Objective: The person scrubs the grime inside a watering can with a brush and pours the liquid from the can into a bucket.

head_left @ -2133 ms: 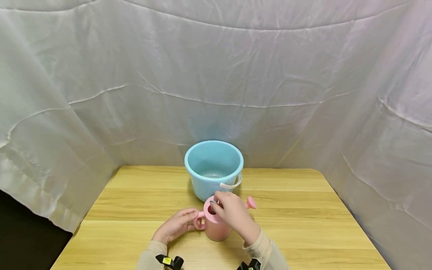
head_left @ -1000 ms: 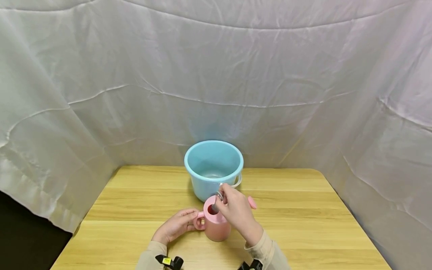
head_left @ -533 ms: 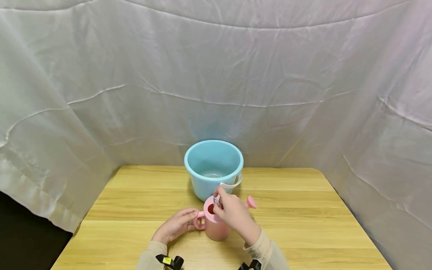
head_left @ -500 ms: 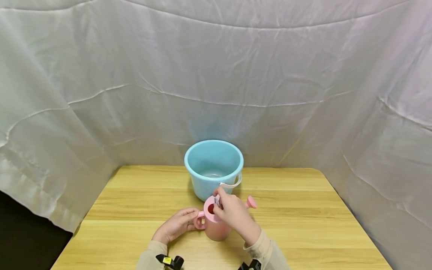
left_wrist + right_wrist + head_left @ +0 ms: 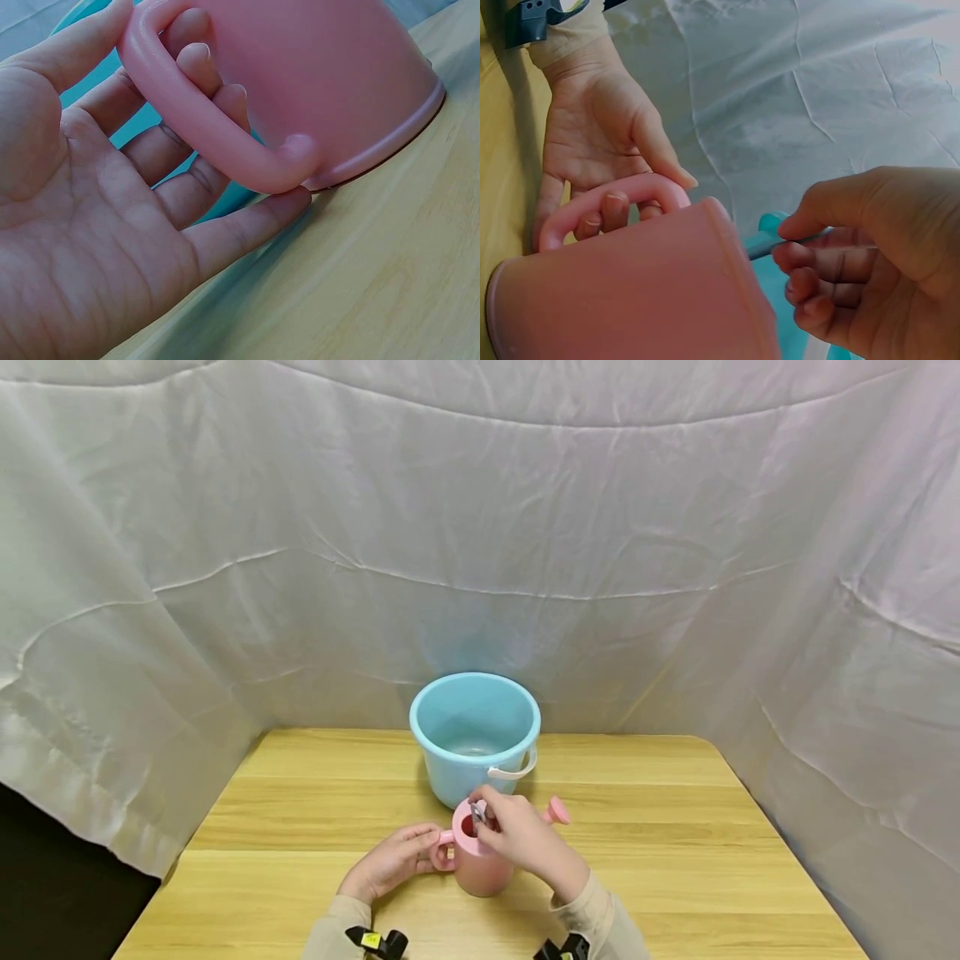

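Note:
A pink watering can stands upright on the table, its round top opening showing red inside and its rose pointing to the right. My left hand holds its loop handle, fingertips through the loop and thumb on top. At the opening, my right hand pinches a slim grey handle-like piece between thumb and fingers. The lower part of that piece goes into the can and is hidden, so I cannot tell its kind.
Right behind the can stands a light blue bucket with a white handle hanging on its right side. The wooden table is bounded by grey-white cloth at the back and sides.
My right hand has shifted about over the opening with the grey piece, rising to the right, then coming back lower and leftward. The left hand and can have stayed in place.

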`<state>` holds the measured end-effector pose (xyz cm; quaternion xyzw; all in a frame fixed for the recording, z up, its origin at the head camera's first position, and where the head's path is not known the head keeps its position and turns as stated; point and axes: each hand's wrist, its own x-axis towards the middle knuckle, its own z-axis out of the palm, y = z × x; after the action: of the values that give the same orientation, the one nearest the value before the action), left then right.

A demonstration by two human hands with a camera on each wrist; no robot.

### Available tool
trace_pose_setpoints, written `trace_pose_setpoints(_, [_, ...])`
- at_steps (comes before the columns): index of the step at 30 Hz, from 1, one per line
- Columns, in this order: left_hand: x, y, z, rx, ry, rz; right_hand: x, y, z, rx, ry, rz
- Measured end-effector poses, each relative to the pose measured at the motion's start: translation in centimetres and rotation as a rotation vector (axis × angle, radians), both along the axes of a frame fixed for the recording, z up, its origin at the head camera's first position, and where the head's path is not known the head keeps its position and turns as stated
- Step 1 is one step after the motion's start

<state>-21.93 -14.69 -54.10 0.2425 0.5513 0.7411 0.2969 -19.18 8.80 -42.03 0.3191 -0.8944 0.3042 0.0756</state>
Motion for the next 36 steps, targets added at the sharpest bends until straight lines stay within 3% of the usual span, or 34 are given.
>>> trace_pose_setpoints(7, [0.0, -0.1, -0.3, 0.009, 0.009, 0.000, -0.3, 0.1, 0.0, 0.032, -0.022, 0.091])
trace_pose_setpoints(11, [0.0, -0.1, -0.4, -0.004, 0.008, 0.011, -0.2, -0.1, -0.1, 0.041, 0.018, 0.114])
trace_pose_setpoints(19, [0.1, -0.1, -0.3, -0.002, 0.012, 0.012, 0.0, -0.5, 0.2, -0.002, 0.070, 0.113])
trace_pose_setpoints(31, [0.2, -0.1, -0.1, -0.008, 0.002, 0.007, 0.8, -0.1, 1.6, -0.078, 0.335, 0.037])
trace_pose_setpoints(36, [0.1, -0.1, 0.0, -0.001, 0.004, 0.004, 1.0, 0.0, 1.9, -0.040, 0.322, 0.021])
